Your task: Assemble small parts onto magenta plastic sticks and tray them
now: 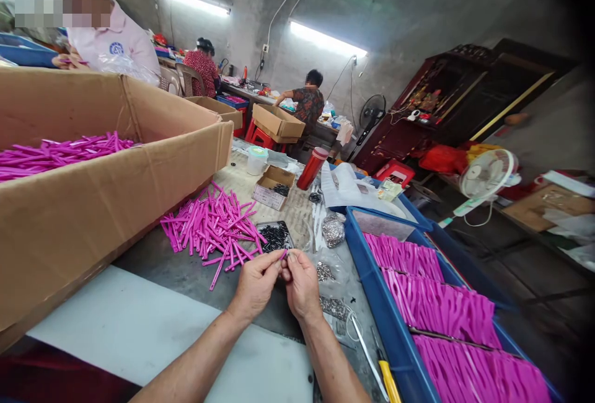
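My left hand [255, 284] and my right hand [301, 280] meet over the worktable, thumbs and fingers pinched together. Between their fingertips a bit of a magenta plastic strip [284, 254] shows; fingers hide the rest. Just beyond the hands lies a small tray of black parts [274, 235], which look like little screws or pins. To its left is a loose pile of magenta strips [209, 220]. Small metal rings or washers [324, 271] lie right of my right hand, with a clear bag of metal parts [333, 229] behind them.
A large cardboard box [111, 180] holding more strips stands at left. On the right, a blue crate [385, 341] contains rows of magenta pieces. A yellow-handled screwdriver [389, 381], a small carton [272, 189] and a red bottle [312, 168] are on the table. Several people sit farther back.
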The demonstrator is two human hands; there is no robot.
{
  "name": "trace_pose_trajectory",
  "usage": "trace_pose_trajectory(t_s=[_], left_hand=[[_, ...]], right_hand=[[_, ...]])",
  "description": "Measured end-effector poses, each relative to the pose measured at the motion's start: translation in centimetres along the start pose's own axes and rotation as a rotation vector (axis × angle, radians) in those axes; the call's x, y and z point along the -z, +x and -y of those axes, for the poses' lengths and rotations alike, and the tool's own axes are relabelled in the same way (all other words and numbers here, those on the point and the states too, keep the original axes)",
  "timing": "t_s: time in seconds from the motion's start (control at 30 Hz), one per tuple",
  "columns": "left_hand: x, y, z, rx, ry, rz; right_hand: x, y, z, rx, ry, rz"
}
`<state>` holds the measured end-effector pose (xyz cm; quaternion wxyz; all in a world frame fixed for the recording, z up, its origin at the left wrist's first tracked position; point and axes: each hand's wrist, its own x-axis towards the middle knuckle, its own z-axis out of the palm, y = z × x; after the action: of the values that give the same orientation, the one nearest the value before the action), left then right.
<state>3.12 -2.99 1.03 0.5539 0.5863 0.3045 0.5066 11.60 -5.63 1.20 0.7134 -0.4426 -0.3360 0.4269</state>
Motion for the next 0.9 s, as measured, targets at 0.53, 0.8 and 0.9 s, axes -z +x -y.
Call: trace_pose_trajectory(t_s=[0.53, 0.8, 0.9], left_hand=[[0.2, 0.2, 0.5, -0.010, 0.153, 0.004], [0.1, 0.3, 0.5, 0.014, 0.101, -0.028], [0.1, 0.2, 0.6, 0.049, 0.055, -0.045]], right_hand=[[0.0, -0.1, -0.3, -0.045, -0.074, -0.063], [-0.5, -0.5, 0.1, -0.058, -0.069, -0.132], [-0.5, -0.8, 1.6, -0.042, -0.146, -0.172]])
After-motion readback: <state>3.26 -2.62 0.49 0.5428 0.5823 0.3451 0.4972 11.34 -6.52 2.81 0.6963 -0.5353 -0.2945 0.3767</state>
